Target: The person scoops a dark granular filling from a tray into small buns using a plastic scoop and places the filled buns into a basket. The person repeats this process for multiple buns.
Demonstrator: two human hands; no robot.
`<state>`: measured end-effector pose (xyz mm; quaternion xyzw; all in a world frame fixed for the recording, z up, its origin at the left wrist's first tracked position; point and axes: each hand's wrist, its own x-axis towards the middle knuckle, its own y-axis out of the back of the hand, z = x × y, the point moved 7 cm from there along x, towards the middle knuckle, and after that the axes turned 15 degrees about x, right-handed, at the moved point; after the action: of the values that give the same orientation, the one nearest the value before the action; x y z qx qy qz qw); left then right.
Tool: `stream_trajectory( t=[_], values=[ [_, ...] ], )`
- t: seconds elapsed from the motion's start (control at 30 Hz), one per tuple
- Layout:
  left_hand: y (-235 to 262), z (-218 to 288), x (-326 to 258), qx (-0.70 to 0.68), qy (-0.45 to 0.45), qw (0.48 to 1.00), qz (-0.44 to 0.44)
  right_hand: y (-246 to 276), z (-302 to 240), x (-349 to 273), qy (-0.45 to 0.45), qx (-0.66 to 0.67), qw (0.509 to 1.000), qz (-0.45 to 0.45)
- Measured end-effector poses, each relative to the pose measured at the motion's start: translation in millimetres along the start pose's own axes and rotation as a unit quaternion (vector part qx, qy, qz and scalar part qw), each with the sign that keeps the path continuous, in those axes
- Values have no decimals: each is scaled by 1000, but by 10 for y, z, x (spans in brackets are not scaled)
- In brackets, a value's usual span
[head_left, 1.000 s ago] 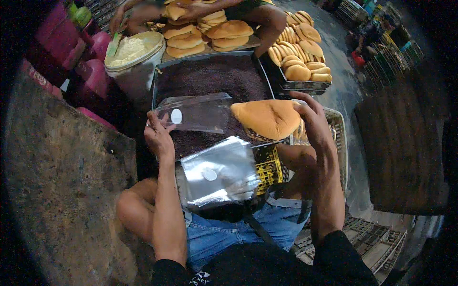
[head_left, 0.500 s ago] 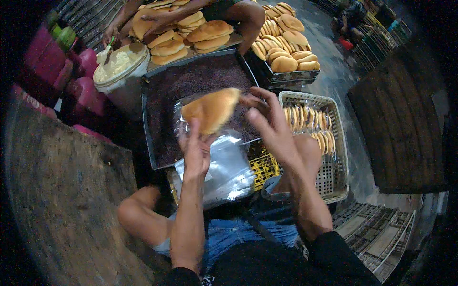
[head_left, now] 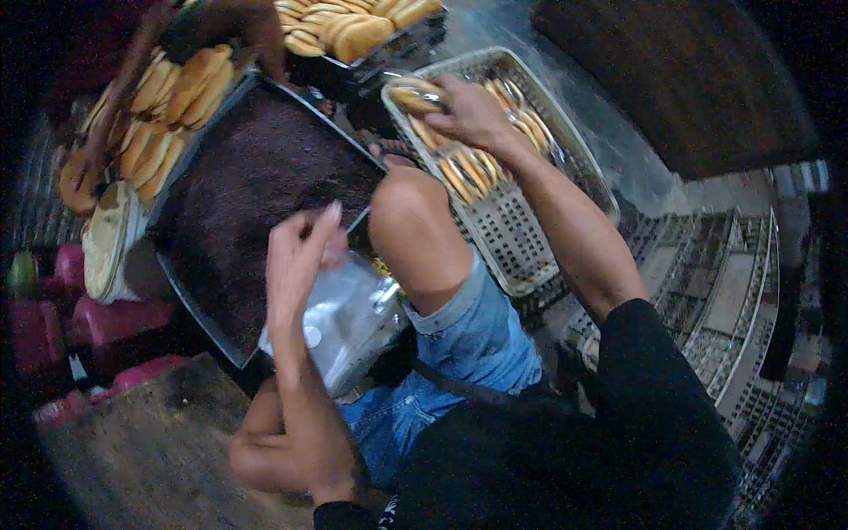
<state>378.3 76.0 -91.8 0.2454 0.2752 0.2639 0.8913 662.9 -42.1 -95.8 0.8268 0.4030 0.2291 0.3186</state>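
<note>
My right hand (head_left: pixel 473 115) grips a golden bread bun (head_left: pixel 415 95) in a clear plastic bag, at the far left corner of a pale plastic crate (head_left: pixel 523 281). Rows of bagged buns (head_left: pixel 468 174) stand on edge in that crate, beside and below the hand. My left hand (head_left: pixel 296 256), somewhat blurred, hovers with fingers partly curled and apart, and nothing shows in it. Just below it lies a stack of clear plastic bags (head_left: pixel 349 314), in front of my raised knee. Beyond the left hand is a wide metal tray (head_left: pixel 196 309) filled with a dark, crumbly mass (head_left: pixel 265 168).
At the far left another person's hand (head_left: pixel 84 172) is by piled buns (head_left: pixel 163 106) and a white tub of pale cream (head_left: pixel 113 238). A black tray (head_left: pixel 389 51) of buns stands at the back. Grey crates (head_left: pixel 707 283) stack at right; a wooden board (head_left: pixel 150 442) lies front left.
The view has swung right. The bun, held by my left hand before, is now bagged in my right hand over the crate. My left hand has let go and lowered toward the bags.
</note>
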Motion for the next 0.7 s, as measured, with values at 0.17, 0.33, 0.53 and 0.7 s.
stream_trajectory(
  t=[0.17,0.33,0.53,0.7],
  values=[
    [-299,-793,-434,286,151,938,-124,-289,1217,-1574,-231,-30,972,-24],
    [-444,-1097,-383,276,143,943,-118,-1353,2250,-2232,-294,112,947,-66],
    [-267,-1039,-604,126,45,991,12,-285,-21,-377,-45,321,944,-66],
    [167,-519,-869,32,-8,977,213,-1003,-2298,-700,254,145,921,-258]
  ],
)
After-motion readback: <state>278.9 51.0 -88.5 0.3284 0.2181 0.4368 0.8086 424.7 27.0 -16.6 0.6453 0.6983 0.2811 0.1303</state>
